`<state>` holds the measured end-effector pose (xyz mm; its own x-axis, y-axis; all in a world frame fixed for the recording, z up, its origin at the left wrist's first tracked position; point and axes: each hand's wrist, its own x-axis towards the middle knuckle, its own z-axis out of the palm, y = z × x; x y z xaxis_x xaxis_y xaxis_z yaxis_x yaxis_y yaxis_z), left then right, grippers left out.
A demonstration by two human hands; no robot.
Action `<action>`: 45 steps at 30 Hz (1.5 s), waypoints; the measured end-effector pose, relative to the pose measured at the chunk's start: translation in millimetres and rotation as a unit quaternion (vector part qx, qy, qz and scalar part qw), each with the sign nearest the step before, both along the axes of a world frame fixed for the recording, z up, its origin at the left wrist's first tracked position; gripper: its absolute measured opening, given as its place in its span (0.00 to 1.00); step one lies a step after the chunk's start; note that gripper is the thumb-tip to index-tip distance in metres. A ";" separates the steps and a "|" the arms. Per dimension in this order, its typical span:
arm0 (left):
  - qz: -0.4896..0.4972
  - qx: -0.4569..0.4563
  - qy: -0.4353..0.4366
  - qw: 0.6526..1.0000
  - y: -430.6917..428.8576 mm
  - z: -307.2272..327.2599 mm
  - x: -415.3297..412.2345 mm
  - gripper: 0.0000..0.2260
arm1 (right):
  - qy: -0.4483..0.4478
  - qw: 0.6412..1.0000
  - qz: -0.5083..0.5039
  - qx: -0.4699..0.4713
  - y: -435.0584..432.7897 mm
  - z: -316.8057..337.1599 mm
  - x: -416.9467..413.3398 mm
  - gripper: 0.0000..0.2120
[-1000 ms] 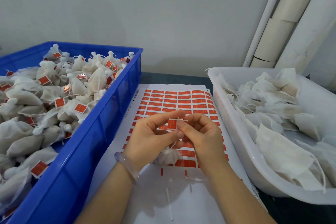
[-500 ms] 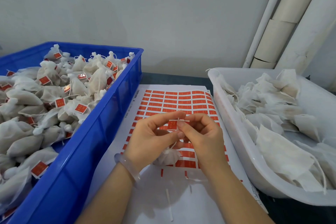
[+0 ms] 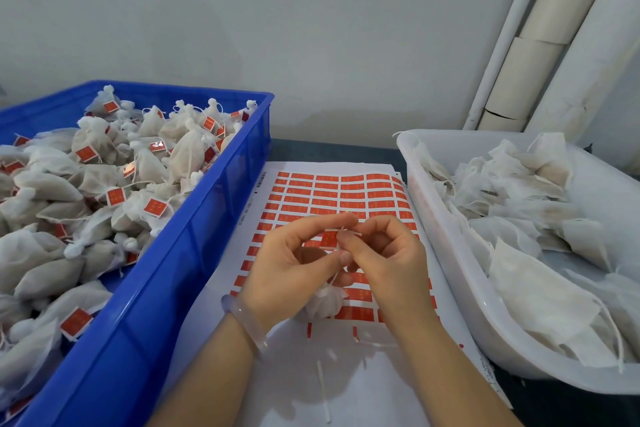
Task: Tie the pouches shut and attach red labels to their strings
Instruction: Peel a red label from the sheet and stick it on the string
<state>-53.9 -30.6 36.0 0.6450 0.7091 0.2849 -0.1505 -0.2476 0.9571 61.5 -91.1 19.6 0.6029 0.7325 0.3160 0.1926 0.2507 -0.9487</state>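
Centrally, we hold a red label [image 3: 329, 238] above the label sheet [image 3: 363, 385]; our left hand [image 3: 287, 274] and right hand [image 3: 388, 263] both pinch it between thumb and fingertips; the tied pouch [image 3: 323, 302] hangs just below them on its string [image 3: 334, 279]; a blue crate [image 3: 194, 253] of labelled pouches sits left of the sheet; a white tub [image 3: 446, 253] of flat, untied ones sits right.

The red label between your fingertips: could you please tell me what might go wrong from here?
1. The left hand and right hand both pinch the small red label; it may fold crooked or stick to a fingertip instead of the string.
2. The pouch dangles below the hands; its weight could tug the string out of the fold before it is pressed shut.
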 end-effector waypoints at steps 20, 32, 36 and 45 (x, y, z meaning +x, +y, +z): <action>0.114 -0.078 -0.038 0.990 10.1 -0.6 0.5 0.11 | 0.016 1.000 -0.004 0.007 -0.8 1.3 -0.4 0.14; 0.150 -0.012 -0.002 0.989 11.7 -9.4 5.7 0.07 | 0.009 1.000 0.019 0.008 -0.1 -2.3 0.8 0.10; 0.198 0.036 0.011 0.980 13.0 -11.9 4.7 0.09 | 0.001 1.000 0.015 0.007 1.1 -3.6 1.4 0.10; 0.130 -0.004 -0.009 0.992 8.2 -7.0 1.5 0.09 | -0.035 0.999 0.027 0.013 -1.1 0.6 -1.2 0.06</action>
